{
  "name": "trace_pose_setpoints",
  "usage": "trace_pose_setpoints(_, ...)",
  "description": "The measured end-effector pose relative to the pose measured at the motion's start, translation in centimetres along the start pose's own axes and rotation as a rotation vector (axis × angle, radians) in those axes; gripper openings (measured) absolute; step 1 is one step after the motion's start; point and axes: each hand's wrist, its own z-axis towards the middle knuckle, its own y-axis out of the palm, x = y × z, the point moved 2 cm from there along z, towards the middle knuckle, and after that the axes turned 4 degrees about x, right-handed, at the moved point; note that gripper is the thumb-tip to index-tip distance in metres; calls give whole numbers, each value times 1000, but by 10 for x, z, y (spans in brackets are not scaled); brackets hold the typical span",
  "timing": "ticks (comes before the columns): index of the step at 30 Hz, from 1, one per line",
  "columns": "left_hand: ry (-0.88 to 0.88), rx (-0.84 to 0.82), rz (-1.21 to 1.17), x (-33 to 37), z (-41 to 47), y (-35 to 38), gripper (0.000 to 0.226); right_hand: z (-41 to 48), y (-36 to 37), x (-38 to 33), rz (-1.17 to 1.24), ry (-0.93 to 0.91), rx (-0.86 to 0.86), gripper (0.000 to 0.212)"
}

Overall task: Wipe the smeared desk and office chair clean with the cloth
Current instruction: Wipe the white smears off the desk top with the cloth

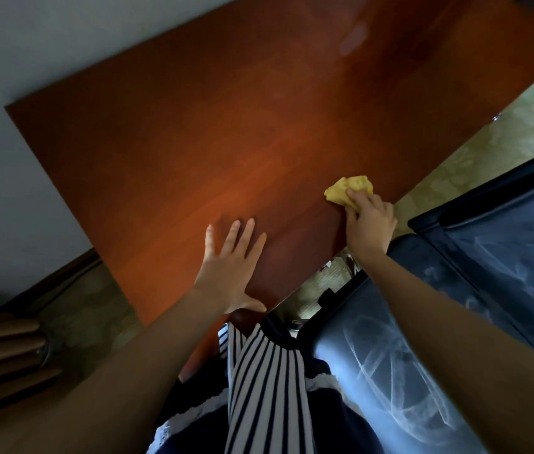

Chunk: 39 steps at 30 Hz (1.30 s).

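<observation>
The reddish-brown wooden desk (226, 132) fills the middle of the head view. My right hand (368, 224) grips a bunched yellow cloth (345, 190) and holds it down on the desk close to its right edge. My left hand (231, 267) lies flat on the desktop near the front edge, fingers spread and straight. The dark blue office chair (475, 290) stands at the right, its seat and backrest marked with whitish curved smears. My right forearm crosses over the chair.
A pale wall (30, 60) runs behind and left of the desk. Patterned flooring (504, 132) shows to the right of the desk and beneath its front edge. Brown ribbed bars (0, 348) sit low at the left. My striped top hangs at the bottom centre.
</observation>
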Motion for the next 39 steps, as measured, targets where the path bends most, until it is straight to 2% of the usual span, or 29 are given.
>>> trace_pose_setpoints(11, -18, -33, -61, -61, -82, 56, 138, -133, 21, -67, 49, -371, 3, 26)
trace_pose_setpoints(17, -65, -13, -89, -88, -116, 78, 138, -199, 33, -97, 120, -570, 9, 30)
trace_pose_setpoints(22, -139, -6, -84, -106, -129, 91, 139, -240, 47, -120, 211, -886, -170, 29)
trace_pose_setpoints(26, -262, -5, -154, -121, -136, 95, 137, -241, 56, -130, 152, -1047, -251, 34)
trace_pose_setpoints(31, -371, -26, -262, -137, -137, 94, 132, -211, 70, -159, 316, -1082, -350, 28)
trace_pose_setpoints(36, -504, 30, -557, -143, -129, 85, 108, -166, 87, -214, 291, -1119, -457, 32)
trace_pose_setpoints(39, -638, 99, -676, -147, -123, 83, 96, -137, 99, -252, 304, -1164, -500, 26)
